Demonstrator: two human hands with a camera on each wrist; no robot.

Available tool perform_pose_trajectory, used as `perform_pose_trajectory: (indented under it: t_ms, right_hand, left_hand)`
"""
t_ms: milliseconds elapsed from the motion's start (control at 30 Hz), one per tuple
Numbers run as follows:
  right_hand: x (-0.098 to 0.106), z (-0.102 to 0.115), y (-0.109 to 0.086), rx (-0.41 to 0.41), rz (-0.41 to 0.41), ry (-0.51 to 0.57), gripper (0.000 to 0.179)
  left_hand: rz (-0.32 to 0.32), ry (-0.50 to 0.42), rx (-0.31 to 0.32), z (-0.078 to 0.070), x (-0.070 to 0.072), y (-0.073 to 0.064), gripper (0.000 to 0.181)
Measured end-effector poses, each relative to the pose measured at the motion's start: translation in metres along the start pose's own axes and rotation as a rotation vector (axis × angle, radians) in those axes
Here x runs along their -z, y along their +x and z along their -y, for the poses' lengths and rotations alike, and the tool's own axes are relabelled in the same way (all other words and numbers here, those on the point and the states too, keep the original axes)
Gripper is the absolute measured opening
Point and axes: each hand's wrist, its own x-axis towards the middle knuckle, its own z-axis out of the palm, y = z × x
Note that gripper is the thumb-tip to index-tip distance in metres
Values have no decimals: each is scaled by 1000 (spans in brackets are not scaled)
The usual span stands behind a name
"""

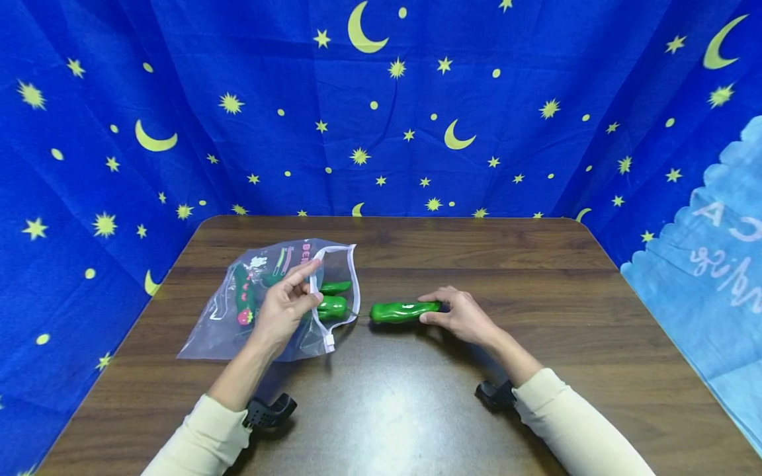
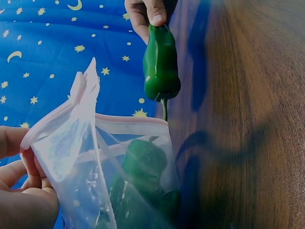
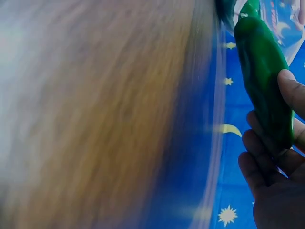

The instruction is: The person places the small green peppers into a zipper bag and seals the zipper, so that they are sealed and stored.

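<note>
A clear plastic zipper bag point(image 1: 205, 334) with a white rim and printed pictures lies on the left of the table. My left hand point(image 1: 284, 307) pinches the upper edge of its mouth, which gapes to the right. Inside are green peppers, one pepper point(image 1: 333, 307) near the mouth and a slimmer green piece point(image 1: 335, 287) behind it. My right hand point(image 1: 461, 316) holds another long green pepper point(image 1: 397, 311) by its right end. That pepper's thin stem points left and reaches the bag's opening. In the left wrist view the held pepper point(image 2: 161, 64) hangs just beyond the rim.
The brown wooden table point(image 1: 536, 264) extends around both hands. A blue curtain point(image 1: 417, 86) with yellow moons and stars hangs behind it and at the sides. A white slider point(image 1: 330, 340) sits at the near end of the bag's rim. Light blue cloth point(image 1: 708, 264) hangs at right.
</note>
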Motion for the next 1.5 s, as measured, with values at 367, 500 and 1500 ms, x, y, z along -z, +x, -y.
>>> perform_pose_trajectory:
  t_ms: [367, 500, 1500]
  right_hand:
    - [-12, 15, 11, 30, 3, 9, 38]
    - [-17, 21, 16, 31, 3, 9, 37]
    - [-56, 66, 47, 154, -95, -68, 36]
  left_hand:
    - [7, -19, -3, 0, 0, -1, 60]
    - [11, -13, 0, 0, 0, -2, 60]
    - [4, -9, -12, -3, 0, -1, 60]
